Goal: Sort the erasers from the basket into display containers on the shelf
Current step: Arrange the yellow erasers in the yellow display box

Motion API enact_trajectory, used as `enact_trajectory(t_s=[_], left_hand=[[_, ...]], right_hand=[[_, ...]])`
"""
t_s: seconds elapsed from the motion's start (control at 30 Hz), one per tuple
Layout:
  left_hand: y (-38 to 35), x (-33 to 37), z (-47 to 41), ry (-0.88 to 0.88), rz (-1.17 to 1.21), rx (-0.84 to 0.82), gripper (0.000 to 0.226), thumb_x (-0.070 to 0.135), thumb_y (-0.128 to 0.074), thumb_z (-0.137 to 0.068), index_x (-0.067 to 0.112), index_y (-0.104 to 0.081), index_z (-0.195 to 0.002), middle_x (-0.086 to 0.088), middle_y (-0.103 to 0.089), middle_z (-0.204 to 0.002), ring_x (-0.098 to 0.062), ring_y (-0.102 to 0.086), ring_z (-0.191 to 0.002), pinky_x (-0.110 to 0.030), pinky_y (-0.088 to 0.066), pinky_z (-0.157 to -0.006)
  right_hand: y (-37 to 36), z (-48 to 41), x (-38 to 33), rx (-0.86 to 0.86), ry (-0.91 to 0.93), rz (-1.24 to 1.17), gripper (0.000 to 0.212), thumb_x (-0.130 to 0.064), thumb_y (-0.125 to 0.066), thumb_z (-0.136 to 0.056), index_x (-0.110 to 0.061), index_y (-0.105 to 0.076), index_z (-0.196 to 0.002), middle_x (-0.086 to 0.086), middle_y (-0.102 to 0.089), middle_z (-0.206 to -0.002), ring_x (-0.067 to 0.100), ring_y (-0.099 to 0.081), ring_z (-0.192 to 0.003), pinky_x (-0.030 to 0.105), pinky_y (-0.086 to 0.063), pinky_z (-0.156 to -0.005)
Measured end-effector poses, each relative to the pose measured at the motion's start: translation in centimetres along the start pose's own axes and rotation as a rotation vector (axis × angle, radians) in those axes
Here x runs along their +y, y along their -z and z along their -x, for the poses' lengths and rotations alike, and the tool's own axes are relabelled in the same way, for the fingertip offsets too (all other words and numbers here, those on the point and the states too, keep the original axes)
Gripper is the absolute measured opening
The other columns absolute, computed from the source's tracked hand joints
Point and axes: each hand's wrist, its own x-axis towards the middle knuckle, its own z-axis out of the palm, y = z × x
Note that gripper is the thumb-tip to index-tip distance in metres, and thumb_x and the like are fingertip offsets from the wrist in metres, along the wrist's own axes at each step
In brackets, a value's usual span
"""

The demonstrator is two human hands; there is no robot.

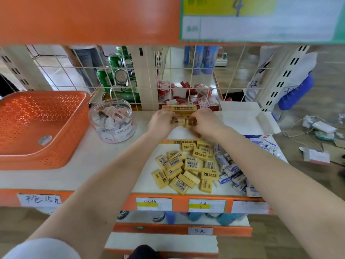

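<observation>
Though blurry, erasers (181,122) between both hands (162,120) (205,122)

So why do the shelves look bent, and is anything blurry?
Head view: the wide-angle lens bows the orange shelf edge and stretches the forearms; the price sign overhead is out of focus; the left hand and right hand, gripping yellow erasers, smear slightly.

shop | shelf edge (104,200) price labels (154,203) | stocked eraser packs (186,169)
</observation>
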Motion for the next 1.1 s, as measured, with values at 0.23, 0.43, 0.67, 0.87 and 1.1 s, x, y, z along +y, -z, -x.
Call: enact_trajectory(t_s=[0.23, 0.43, 0.67, 0.87, 1.1], left_hand=[[-0.2, -0.3, 0.1, 0.013, 0.048, 0.072, 0.021, 0.028, -0.068, -0.085, 0.014, -0.071, -0.100, 0.000, -0.064, -0.107, -0.019, -0.055, -0.104, -0.024, -0.035, -0.079], [-0.3, -0.1, 0.2, -0.006, 0.016, 0.066, 0.022, 0.027, -0.066, -0.086, 0.013, -0.070, -0.103, 0.000, -0.064, -0.112, -0.020, -0.054, -0.109, -0.028, -0.039, -0.087], [-0.4, -0.1, 0.3, -0.012, 0.010, 0.076, 0.022, 0.025, -0.065, -0.087, 0.011, -0.071, -0.102, -0.001, -0.064, -0.112, -0.021, -0.055, -0.106, -0.030, -0.041, -0.086], [-0.5, -0.1, 0.3, 0.006, -0.010, 0.061, 0.024, 0.028, -0.063, -0.088, 0.013, -0.071, -0.105, 0.000, -0.063, -0.116, -0.022, -0.054, -0.108, -0.032, -0.042, -0.088], [0.2, 0.0, 0.3, -0.039, -0.033, -0.009, 0.022, 0.020, -0.058, -0.092, 0.010, -0.072, -0.105, -0.004, -0.062, -0.114, -0.024, -0.055, -0.105, -0.033, -0.044, -0.088]], right_hand=[[-0.9, -0.6, 0.6, 0.085, -0.058, -0.006, 0.024, -0.010, -0.057, -0.089, -0.015, -0.069, -0.110, 0.007, -0.063, -0.115, 0.025, -0.057, -0.104, 0.033, -0.046, -0.090], [-1.8, -1.3, 0.6, 0.188, -0.109, -0.008, 0.019, -0.013, -0.057, -0.090, -0.014, -0.070, -0.104, 0.008, -0.063, -0.112, 0.025, -0.059, -0.102, 0.035, -0.049, -0.087], [-1.5, -2.0, 0.9, 0.161, -0.157, 0.010, 0.015, -0.017, -0.059, -0.089, -0.021, -0.071, -0.096, 0.002, -0.064, -0.105, 0.022, -0.059, -0.094, 0.030, -0.044, -0.069], [-2.1, -2.0, 0.8, 0.188, -0.157, 0.030, 0.016, -0.018, -0.058, -0.090, -0.016, -0.068, -0.102, 0.003, -0.061, -0.104, 0.022, -0.059, -0.090, 0.029, -0.045, -0.068], [-2.1, -1.9, 0.9, 0.145, -0.107, 0.073, 0.020, -0.020, -0.055, -0.091, -0.013, -0.064, -0.108, 0.004, -0.057, -0.101, 0.020, -0.055, -0.087, 0.030, -0.048, -0.073]])
